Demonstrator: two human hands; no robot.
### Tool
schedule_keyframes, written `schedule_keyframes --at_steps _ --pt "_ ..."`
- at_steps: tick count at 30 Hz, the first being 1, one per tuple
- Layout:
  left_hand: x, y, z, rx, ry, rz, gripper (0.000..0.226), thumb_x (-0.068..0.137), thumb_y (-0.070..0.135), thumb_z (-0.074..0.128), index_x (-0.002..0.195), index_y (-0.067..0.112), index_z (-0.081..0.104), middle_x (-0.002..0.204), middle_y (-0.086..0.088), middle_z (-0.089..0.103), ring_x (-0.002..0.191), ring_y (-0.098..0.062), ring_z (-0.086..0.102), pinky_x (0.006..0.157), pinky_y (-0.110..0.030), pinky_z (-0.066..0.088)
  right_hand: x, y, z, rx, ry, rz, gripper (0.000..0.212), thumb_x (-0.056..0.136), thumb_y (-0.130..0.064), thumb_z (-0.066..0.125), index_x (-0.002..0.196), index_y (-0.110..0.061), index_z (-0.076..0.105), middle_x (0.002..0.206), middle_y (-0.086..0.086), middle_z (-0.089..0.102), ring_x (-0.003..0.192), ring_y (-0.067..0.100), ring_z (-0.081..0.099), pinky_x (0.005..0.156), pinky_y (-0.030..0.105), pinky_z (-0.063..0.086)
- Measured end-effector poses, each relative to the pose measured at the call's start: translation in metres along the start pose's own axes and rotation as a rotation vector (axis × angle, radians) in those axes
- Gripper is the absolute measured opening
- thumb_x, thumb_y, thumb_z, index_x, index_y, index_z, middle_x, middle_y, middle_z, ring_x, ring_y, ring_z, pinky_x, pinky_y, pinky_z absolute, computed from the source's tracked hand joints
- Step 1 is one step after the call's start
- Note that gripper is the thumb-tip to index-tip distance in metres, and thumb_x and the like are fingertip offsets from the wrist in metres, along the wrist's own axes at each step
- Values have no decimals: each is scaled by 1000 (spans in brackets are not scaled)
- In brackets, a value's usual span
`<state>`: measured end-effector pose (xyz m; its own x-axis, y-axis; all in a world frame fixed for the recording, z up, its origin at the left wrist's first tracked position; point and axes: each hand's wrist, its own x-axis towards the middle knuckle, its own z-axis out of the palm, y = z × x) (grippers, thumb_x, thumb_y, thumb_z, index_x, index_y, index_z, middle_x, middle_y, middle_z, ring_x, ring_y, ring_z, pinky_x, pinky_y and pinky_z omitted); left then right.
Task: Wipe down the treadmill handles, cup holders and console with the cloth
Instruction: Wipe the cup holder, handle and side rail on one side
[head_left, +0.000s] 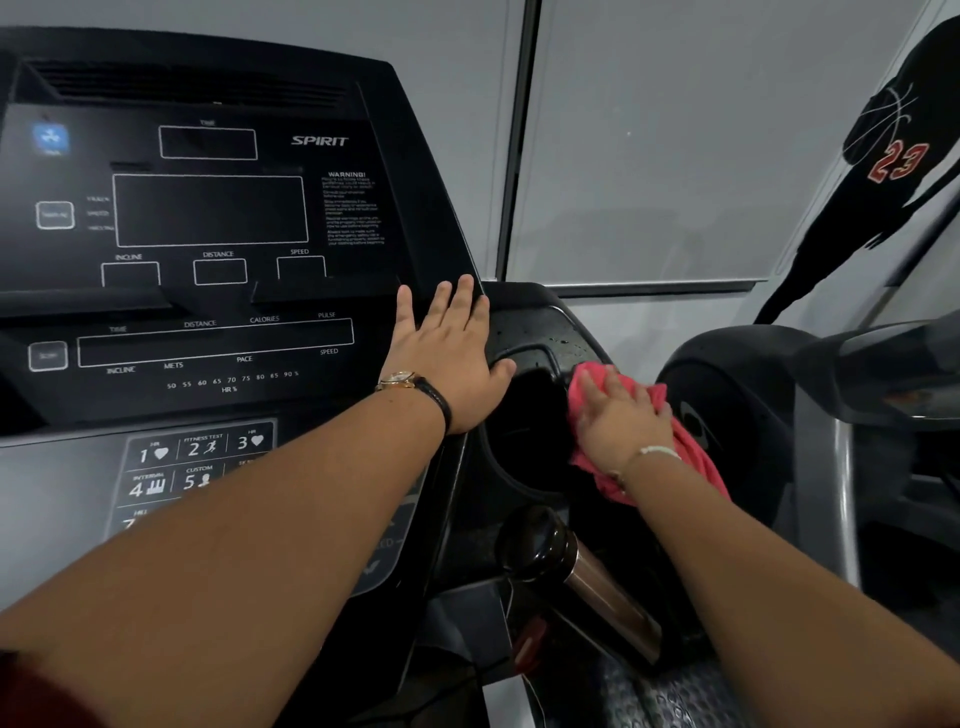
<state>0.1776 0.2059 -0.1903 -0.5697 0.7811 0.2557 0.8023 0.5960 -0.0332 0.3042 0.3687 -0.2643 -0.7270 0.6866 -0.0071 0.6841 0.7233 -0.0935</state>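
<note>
The black treadmill console fills the left half of the view, its screens dark. My left hand lies flat with straight fingers on the console's right edge, beside the cup holder. My right hand presses a pink cloth with spread fingers against the right rim of that cup holder. The cloth bunches under the palm and trails toward my wrist. The cup holder's inside is dark.
A dark bottle with a metal body lies tilted in the tray below the cup holder. Another machine's dark housing stands close on the right. Behind is a grey wall with a black player silhouette.
</note>
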Motion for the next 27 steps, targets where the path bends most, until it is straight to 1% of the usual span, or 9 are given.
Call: schedule_keyframes --at_steps 3,5,8,12,14,17,20,23,27 --pt "0 1 0 -8 -6 -1 72 93 55 23 150 17 2 158 -3 -13 145 -19 -11 112 -52 -17 -9 15 -1 -33 -21 -391 53 84 -36 31 133 -31 52 158 -9 9 146 23 4 117 51 -6" --pt "0 1 -1 -9 -3 -3 71 94 54 23 150 17 2 158 -3 -13 145 -18 -11 112 -52 -17 0 32 -2 120 -13 -447 56 82 -37 30 135 -35 49 154 -11 19 145 18 10 118 50 0" --pt "-1 1 -2 -7 -10 -2 68 95 51 22 150 17 2 158 -3 -13 145 -18 -11 113 -51 -16 17 43 -2 283 -5 -173 49 96 -41 33 144 -41 27 158 -4 15 145 22 16 117 48 14" --pt "-2 1 -3 -14 -4 0 65 96 47 22 150 17 3 158 -2 -11 145 -18 -10 112 -50 -17 10 19 1 40 -43 -28 57 97 -44 20 150 -34 1 160 4 -1 146 29 4 117 51 8" --pt "-1 1 -2 -16 1 0 65 96 47 22 150 17 3 158 -2 -11 145 -18 -10 112 -50 -17 -2 21 1 -28 -20 -189 60 94 -46 26 150 -33 10 160 3 2 146 28 1 117 50 0" --pt "-1 1 -2 -14 3 -5 65 96 47 22 150 17 3 158 -2 -11 145 -18 -10 112 -51 -17 -22 34 -4 232 83 -378 67 77 -58 29 139 -37 42 156 1 21 144 24 15 118 51 7" --pt "-2 2 -2 -17 0 -1 66 96 48 23 150 17 3 158 -2 -11 145 -18 -10 113 -51 -16 -29 31 0 275 321 -97 72 79 -69 32 144 -38 33 152 10 21 136 32 18 112 55 22" --pt "-2 1 -2 -16 3 -7 66 96 48 22 150 17 4 158 -2 -11 145 -18 -10 112 -50 -17 -21 22 -3 119 66 226 101 64 -92 29 147 -43 3 158 11 5 138 43 19 108 60 21" --pt "-2 1 -2 -18 4 1 66 96 49 22 150 17 4 158 -2 -10 145 -18 -9 112 -51 -16 -5 30 1 133 -95 103 95 72 -83 39 148 -42 2 159 8 4 138 41 23 108 54 31"
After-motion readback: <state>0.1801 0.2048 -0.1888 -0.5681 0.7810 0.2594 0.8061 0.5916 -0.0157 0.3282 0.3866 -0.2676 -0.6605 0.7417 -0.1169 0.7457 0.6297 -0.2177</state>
